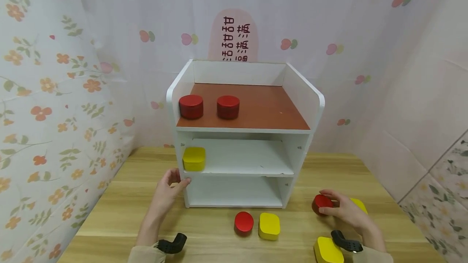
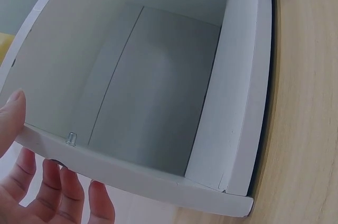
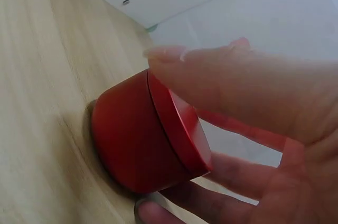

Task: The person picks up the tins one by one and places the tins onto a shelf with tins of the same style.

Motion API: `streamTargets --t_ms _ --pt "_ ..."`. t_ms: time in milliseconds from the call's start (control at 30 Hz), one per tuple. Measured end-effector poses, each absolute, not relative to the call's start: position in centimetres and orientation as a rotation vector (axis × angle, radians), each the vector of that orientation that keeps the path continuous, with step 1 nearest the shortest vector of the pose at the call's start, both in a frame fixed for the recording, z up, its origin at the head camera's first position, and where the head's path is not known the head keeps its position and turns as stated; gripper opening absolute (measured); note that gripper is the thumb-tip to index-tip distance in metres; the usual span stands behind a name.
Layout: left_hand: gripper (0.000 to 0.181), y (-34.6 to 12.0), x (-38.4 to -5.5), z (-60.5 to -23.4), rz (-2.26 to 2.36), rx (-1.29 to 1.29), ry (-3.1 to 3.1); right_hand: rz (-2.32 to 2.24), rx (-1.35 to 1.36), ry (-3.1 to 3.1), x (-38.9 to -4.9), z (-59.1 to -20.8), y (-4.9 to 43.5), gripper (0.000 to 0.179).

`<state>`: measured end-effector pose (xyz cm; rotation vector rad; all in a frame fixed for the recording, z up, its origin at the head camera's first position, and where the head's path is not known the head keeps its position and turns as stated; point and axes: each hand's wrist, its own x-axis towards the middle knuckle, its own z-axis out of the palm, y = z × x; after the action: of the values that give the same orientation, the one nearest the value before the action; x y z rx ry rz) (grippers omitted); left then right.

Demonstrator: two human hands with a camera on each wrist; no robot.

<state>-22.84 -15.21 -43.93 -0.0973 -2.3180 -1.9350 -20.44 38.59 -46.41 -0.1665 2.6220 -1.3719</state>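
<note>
At centre left of the frame, pinching with the left grip (image 1: 170, 188) the side board (image 2: 121, 174) of the white shelf unit (image 1: 235, 130), with thumb (image 2: 11, 121) on the front edge and fingers (image 2: 68, 192) curled around the outer face; by judgement, only steadying the unit on the pale wooden desk (image 1: 120, 202). Slightly to the right, on the brown top (image 1: 263, 104) of the unit, near the left end, a left top tin (image 1: 191, 107), red; below it, in the middle compartment (image 1: 241, 155), a shelved yellow box (image 1: 194, 159), also close to the left end. Further right on the brown top, a right top tin (image 1: 228, 107), red too, apart from the first. At lower centre, on the desk before the unit, a front red tin (image 1: 243, 224) and, just beside it, a front yellow box (image 1: 269, 226). At lower right of the frame, pinching with the right grip (image 1: 343, 210) the outer red tin (image 1: 321, 205) between thumb and fingers, with base apparently against the desk in the right wrist view. Near the bottom edge, a near yellow box (image 1: 327, 251); beyond the right grip, a far yellow box (image 1: 360, 205), partly hidden. As step in hand, most likely the taking up of the outer red tin. For the next move, seemingly needed: a secure pinch, a straight lift without pushing the yellow neighbours, and a steady left grip.
</note>
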Motion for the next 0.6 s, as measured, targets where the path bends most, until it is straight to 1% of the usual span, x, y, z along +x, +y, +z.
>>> streamTargets --t_ms 133,300,600 --pt "0.037 -15.26 -22.82 -43.94 -1.913 -0.108 -2.32 -1.375 -0.202 2.628 -20.51 -46.81 38.87 0.067" --pt "0.038 -15.35 -23.17 -44.63 -1.893 -0.121 -2.315 -1.337 -0.175 2.654 -20.46 -47.21 39.12 0.074" --pt "0.037 -15.41 -23.1 -44.55 -1.894 -0.113 -2.313 -1.265 -0.128 2.711 -20.61 -46.81 38.71 0.064"
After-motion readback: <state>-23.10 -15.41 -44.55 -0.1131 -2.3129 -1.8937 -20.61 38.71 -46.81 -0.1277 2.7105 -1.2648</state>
